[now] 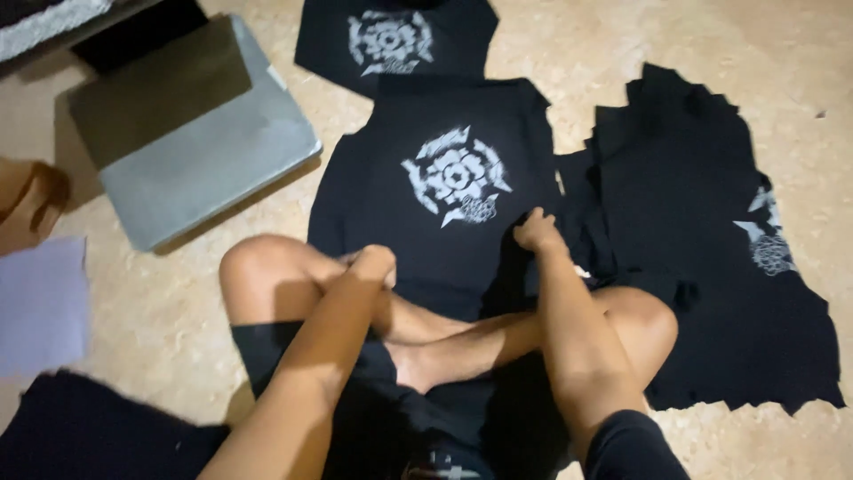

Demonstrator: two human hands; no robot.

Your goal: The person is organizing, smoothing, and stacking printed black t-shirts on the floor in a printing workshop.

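I sit cross-legged on a tan floor. In front of my legs lies a black fabric panel [391,187] with a white round print [456,176]. My right hand [537,231] pinches the panel's lower right edge. My left hand [371,264] is closed at the panel's lower left edge by my knee; whether it grips cloth is hard to tell. A second printed black panel [395,40] lies farther away.
A pile of black fabric pieces [711,249] spreads on the right, one showing a white print [769,240]. A grey flat board [209,151] lies at the upper left. A pale sheet [40,302] sits at the left edge, dark cloth [80,436] at bottom left.
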